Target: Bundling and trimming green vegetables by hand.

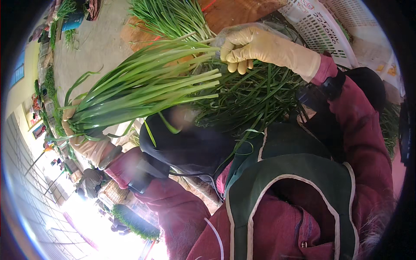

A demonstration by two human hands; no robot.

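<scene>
My left hand [85, 144], in a pale glove, grips a bunch of green garlic chives [139, 86] by its leafy end. The pale stem ends fan out to the right, towards my right hand [248, 48]. That hand wears a cream rubber glove, and its fingers are curled at the upper stem ends. Whether a stem is pinched between them is hidden. Below it, a heap of loose dark green leaves [256, 91] lies by my lap. Beyond the held bunch lies another pile of chives [172, 19].
A white perforated plastic crate [325, 35] bearing writing stands at the upper right. Brown sheeting [243, 13] lies beside the far pile. Concrete floor [97, 42] stretches out at the upper left. Wicker baskets [112, 192] and more greens [135, 221] are at the lower left.
</scene>
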